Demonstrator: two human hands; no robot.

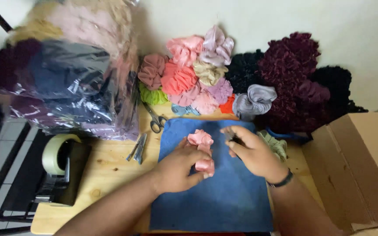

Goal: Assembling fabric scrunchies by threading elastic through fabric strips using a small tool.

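Note:
My left hand grips a pink satin scrunchie over a blue cloth spread on the wooden table. My right hand hovers just right of the scrunchie, fingers pinched around a small dark object that I cannot identify. A black band sits on my right wrist.
A heap of coloured scrunchies lies along the wall, with dark maroon and black ones to the right. Scissors, a metal clip, a tape dispenser, a plastic bag of fabric and an open cardboard box surround the cloth.

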